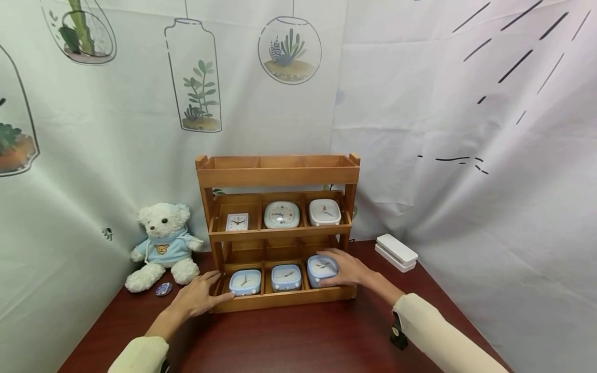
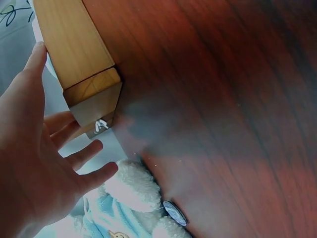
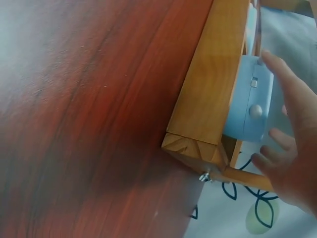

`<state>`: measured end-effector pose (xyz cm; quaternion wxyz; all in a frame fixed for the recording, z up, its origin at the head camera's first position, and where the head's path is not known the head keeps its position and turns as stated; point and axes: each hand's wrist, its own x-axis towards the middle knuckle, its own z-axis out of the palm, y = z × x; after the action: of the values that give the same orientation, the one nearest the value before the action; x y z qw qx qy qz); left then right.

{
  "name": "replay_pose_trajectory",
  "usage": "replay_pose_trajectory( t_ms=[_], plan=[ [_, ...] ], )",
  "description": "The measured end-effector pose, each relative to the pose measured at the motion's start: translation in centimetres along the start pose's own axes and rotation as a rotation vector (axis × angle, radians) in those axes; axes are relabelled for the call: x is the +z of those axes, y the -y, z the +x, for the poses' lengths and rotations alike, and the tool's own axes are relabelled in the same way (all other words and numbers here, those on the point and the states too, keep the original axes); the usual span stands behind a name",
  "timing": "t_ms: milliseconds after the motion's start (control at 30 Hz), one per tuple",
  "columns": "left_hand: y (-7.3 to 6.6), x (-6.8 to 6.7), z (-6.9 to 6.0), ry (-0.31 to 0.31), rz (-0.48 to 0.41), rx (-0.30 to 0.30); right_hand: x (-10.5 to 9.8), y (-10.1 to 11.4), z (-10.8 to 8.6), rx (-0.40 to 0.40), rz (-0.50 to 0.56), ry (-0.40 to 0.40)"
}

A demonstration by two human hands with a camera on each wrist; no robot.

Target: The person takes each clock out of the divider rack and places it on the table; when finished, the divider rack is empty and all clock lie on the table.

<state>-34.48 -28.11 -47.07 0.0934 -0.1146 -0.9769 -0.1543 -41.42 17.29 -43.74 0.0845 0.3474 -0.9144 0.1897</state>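
A wooden three-tier rack [image 1: 280, 176] stands on the table. My right hand [image 1: 347, 268] holds the blue alarm clock [image 1: 322, 270] in the lower tier's right compartment, fingers at its top and thumb near its lower front. In the right wrist view, that clock's side [image 3: 250, 99] shows behind the rack's front board. My left hand [image 1: 198, 295] is at the rack's lower left corner, fingers spread along the side and thumb by the front board near the left blue clock [image 1: 244, 282]. Another blue clock [image 1: 286, 277] sits in the middle compartment.
The middle tier bears a small square white clock [image 1: 237, 222], a rounded pale clock [image 1: 282, 214] and a white clock [image 1: 324, 212]. A white teddy bear [image 1: 164, 243] sits at left beside a shiny round object [image 1: 164, 289]. A white box-like object [image 1: 396, 253] lies at right.
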Motion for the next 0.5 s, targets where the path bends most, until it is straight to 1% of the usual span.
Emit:
replay_pose_trajectory(
  t_ms=[67, 200, 367, 433, 500],
  plan=[
    [0.0, -0.2, 0.2, 0.010, -0.008, -0.010, 0.0, -0.2, 0.3, -0.032, 0.020, 0.012],
    [0.1, -0.2, 0.3, 0.031, -0.034, -0.034, 0.0, -0.4, 0.8, -0.061, 0.058, 0.051],
    [0.2, 0.1, 0.2, 0.034, -0.053, -0.048, 0.2, -0.6, 1.3, -0.095, 0.076, 0.101],
    [0.3, 0.1, 0.2, 0.032, -0.056, -0.048, 0.2, -0.6, 1.4, -0.094, 0.063, 0.107],
    [0.2, 0.1, 0.2, 0.029, -0.057, -0.048, 0.3, -0.6, 1.5, -0.077, 0.055, 0.097]
  ],
)
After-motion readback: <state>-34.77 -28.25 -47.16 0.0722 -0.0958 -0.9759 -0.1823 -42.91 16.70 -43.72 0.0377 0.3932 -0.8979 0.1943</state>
